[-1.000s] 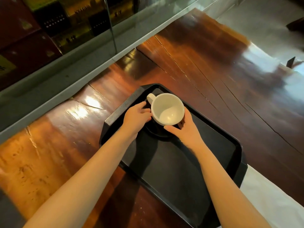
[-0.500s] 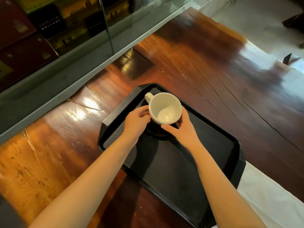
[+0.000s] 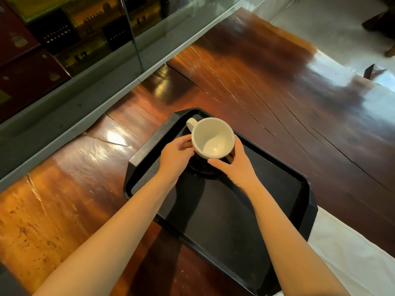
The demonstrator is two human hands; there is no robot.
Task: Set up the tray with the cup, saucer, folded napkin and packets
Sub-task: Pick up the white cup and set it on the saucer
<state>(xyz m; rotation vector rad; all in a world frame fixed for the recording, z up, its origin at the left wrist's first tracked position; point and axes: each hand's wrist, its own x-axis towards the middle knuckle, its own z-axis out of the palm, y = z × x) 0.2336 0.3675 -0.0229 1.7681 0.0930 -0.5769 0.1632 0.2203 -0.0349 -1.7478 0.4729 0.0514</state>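
The black tray (image 3: 149, 144) lies slantwise on the glossy wooden table (image 3: 277, 92). Its near corner, at 6 o'clock, is hidden behind your right forearm and cut by the bottom edge. The white cup (image 3: 213, 137) stands upright and empty on the dark saucer (image 3: 203, 168), in the tray's far corner at 11 o'clock, with its handle (image 3: 191, 122) pointing to 10 o'clock. Most of the saucer is hidden under the cup and your hands; only slivers show at 6 and 10 o'clock.

Your left hand (image 3: 174, 155) is curled at the saucer's 9 o'clock edge, thumb on top, and appears to pinch the rim. Its fingertips are tucked against the cup wall and hard to make out. Your right hand (image 3: 235, 165) wraps narrowly round the cup, with the thumb at 6 o'clock and the fingers at 3 o'clock, their tips hidden behind it.

At 4 o'clock a white cloth (image 3: 352, 253) runs out of view, and you cannot tell what it is. At 11 o'clock stands a glass case (image 3: 85, 39), its contents dim.
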